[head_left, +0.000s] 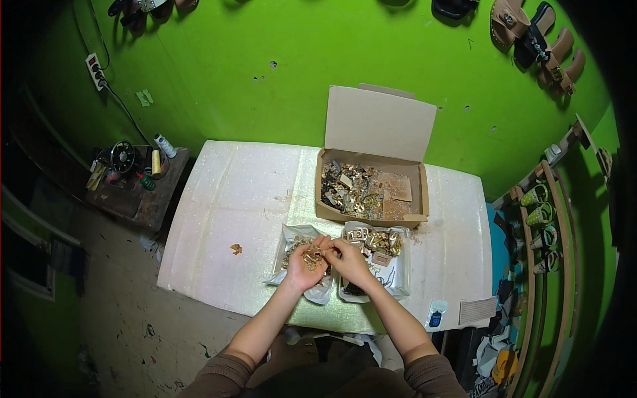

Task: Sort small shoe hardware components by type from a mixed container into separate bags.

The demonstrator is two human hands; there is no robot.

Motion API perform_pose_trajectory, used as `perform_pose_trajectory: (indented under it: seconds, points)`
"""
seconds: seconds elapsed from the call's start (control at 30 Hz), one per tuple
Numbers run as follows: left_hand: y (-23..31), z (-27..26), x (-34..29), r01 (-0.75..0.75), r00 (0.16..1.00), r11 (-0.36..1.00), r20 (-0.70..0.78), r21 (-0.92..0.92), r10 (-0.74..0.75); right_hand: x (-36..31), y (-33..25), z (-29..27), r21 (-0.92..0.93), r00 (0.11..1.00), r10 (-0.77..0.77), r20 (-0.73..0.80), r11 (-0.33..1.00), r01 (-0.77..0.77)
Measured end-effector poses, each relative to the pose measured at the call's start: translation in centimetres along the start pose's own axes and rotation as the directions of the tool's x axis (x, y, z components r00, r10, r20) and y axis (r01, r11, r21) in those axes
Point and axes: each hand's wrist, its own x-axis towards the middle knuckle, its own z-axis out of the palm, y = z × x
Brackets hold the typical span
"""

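Note:
My left hand (302,270) is palm up and cupped, holding a small heap of gold-coloured metal fittings (313,259). It is above a white-lined tray (320,296) of similar small pieces. Fingertips pressed together, my right hand (350,262) touches the edge of the left palm; what it pinches, if anything, is too small to make out. Under and beside the right hand stands a second white tray (401,286) with gold buckles (358,235), a brown rectangular buckle (381,259) and dark small pieces.
Behind the trays is an open cardboard box (426,192) of mixed metal fittings, its lid (378,123) raised. A blue item in a packet (436,314) and a grey card (478,310) lie right on the table (219,192). A sewing machine (124,157) stands left; sandals (541,213) sit on a right-hand rack.

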Motion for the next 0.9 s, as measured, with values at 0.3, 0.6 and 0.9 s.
perform_pose_trajectory:
  seconds: [0.3,0.6,0.9]
  points:
    - [1.6,-0.8,-0.4,0.049,0.997,0.998,0.053,-0.051,-0.046,-0.5,-1.6,1.8,-0.111,0.968,-0.144,-0.207,0.986,0.123]
    - [2.1,-0.7,-1.0,0.102,0.992,0.994,-0.067,-0.03,-0.104,-1.1,-0.5,2.6,0.304,0.947,0.162,-0.277,0.95,-0.073]
    - [-0.1,-0.4,0.1,0.081,0.995,0.993,-0.059,-0.089,-0.086,-2.0,1.8,-0.4,0.339,0.959,0.134,-0.251,0.94,-0.042]
